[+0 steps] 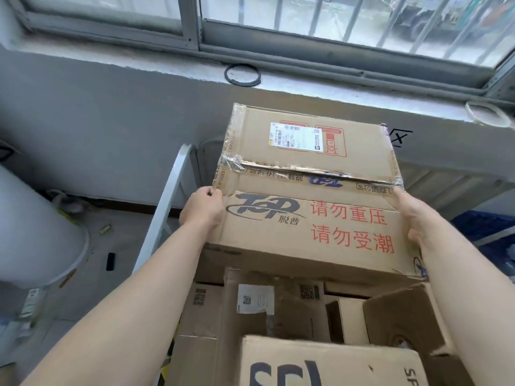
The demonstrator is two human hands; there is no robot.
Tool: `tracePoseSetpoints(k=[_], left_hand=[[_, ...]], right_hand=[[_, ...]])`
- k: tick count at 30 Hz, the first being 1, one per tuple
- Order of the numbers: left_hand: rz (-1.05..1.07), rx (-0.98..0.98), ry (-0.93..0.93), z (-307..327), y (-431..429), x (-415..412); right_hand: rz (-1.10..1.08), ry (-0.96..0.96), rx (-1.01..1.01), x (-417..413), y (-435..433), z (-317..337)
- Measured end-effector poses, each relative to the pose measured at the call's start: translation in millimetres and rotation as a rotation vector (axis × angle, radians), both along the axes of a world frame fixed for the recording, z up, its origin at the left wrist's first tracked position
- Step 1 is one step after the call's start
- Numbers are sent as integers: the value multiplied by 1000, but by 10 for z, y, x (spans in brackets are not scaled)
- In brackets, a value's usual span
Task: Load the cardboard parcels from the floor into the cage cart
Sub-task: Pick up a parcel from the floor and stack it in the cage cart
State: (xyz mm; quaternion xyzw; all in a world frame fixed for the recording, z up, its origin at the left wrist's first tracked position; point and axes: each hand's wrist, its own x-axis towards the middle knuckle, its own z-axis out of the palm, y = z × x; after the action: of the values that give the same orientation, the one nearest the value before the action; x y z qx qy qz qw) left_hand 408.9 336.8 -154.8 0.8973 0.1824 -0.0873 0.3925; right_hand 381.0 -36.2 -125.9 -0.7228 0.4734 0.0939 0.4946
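Observation:
A large cardboard parcel (306, 190) with red characters, a "TOP" logo and a white shipping label is held between both hands, above a pile of other parcels. My left hand (203, 208) grips its left edge near the top corner, fingers curled on the cardboard. My right hand (415, 218) presses flat against its right side, fingers running along the edge. Below it lie several smaller parcels (250, 305), one open-flapped (401, 319), and a box with dark letters (328, 366) nearest me. The cage cart's white frame bar (167, 207) rises at the left of the pile.
A grey wall and window sill (195, 68) with a black ring (242, 75) stand behind. A big white cylinder (33, 227) fills the left. Small litter and a black object (110, 261) lie on the floor. Blue material (485, 232) sits at the right.

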Motion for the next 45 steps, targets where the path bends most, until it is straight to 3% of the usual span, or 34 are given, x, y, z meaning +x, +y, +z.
tracePoseSetpoints(k=[12, 27, 37, 45], left_hand=[[-65, 8, -42, 372, 339, -85], [-93, 80, 44, -307, 429, -421], [-124, -73, 209, -690, 320, -618], [-101, -279, 234, -507, 112, -308]], right_hand=[[46, -54, 28, -229, 291, 344], [-3, 90, 117, -759, 487, -375], [-12, 118, 141, -763, 323, -715], [79, 116, -101, -542, 183, -670]])
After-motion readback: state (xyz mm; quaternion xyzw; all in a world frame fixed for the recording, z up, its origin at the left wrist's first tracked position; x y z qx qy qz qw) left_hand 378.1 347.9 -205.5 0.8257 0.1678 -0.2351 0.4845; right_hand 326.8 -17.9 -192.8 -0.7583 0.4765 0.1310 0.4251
